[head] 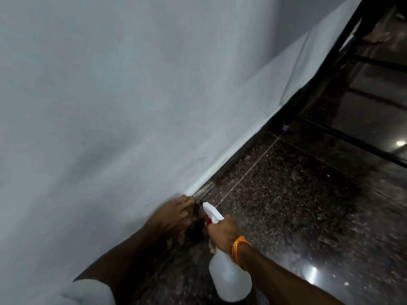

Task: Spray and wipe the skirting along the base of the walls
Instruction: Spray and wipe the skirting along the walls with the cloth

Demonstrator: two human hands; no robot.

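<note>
A dark skirting strip (229,162) runs along the foot of the pale wall (132,95), from the lower middle up to the right. My left hand (176,213) presses a dark mottled cloth (176,237) against the skirting at its near end. Just right of it, my right hand (222,231) grips the neck of a white spray bottle (229,276). The bottle's white and red nozzle (211,211) points up-left at the skirting close to my left hand.
The floor (297,205) is dark speckled polished stone with glare spots. A black metal frame (343,137) with crossbars stands against the wall further along, over the floor at upper right. An orange thread band circles my right wrist.
</note>
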